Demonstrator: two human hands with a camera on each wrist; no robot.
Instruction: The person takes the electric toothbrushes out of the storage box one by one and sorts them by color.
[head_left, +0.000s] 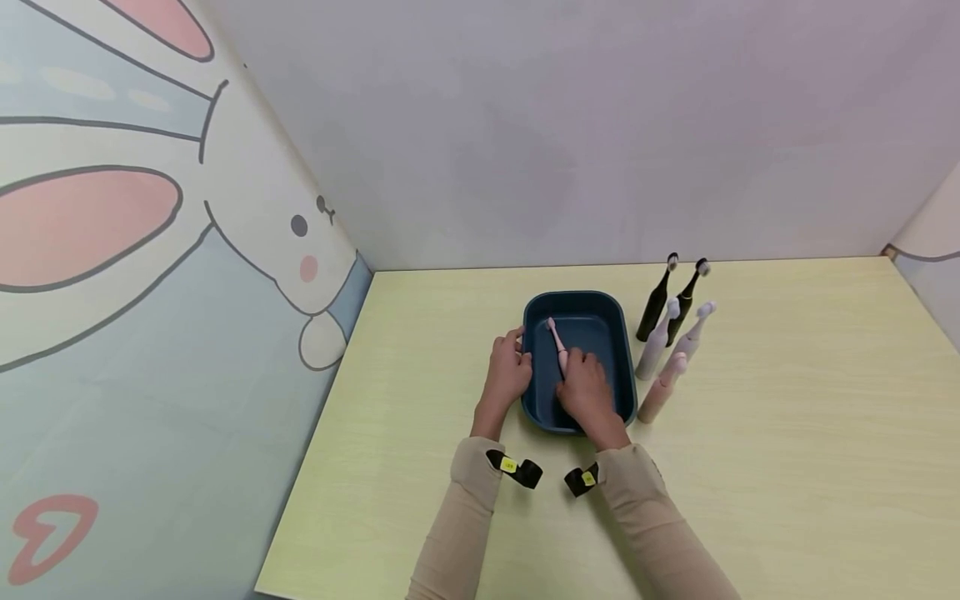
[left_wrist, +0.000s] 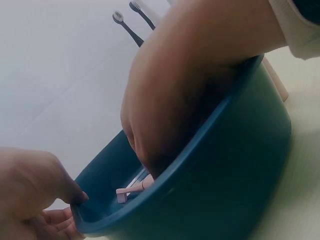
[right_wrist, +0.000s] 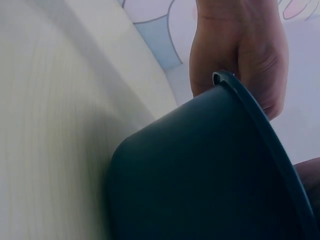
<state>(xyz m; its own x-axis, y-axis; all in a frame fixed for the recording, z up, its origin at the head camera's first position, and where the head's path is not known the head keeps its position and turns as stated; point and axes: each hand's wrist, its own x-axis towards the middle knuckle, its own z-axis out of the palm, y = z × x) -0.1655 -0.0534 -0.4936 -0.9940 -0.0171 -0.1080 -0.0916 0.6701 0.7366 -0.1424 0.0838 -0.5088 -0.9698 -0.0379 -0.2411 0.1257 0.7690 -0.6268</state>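
Observation:
A dark blue rectangular basin (head_left: 592, 329) with rounded corners stands on the table. My left hand (head_left: 508, 371) grips its left rim, and the left wrist view shows the thumb inside and the fingers outside. Inside the basin lies a pink electric toothbrush (head_left: 556, 335), its head pointing to the far left corner. My right hand (head_left: 587, 387) reaches down into the basin and holds the toothbrush by its handle, the lower part of which is hidden under the fingers. In the right wrist view the basin's outer wall (right_wrist: 200, 170) covers most of the right hand.
Just right of the basin, several electric toothbrushes stand upright: two black ones (head_left: 654, 308) at the back, two pale lilac ones (head_left: 654, 350) in the middle, a pink one (head_left: 658, 396) in front. A grey wall (head_left: 525, 167) borders the pale wooden table (head_left: 787, 417); a rabbit-patterned wall (head_left: 187, 375) rises at left.

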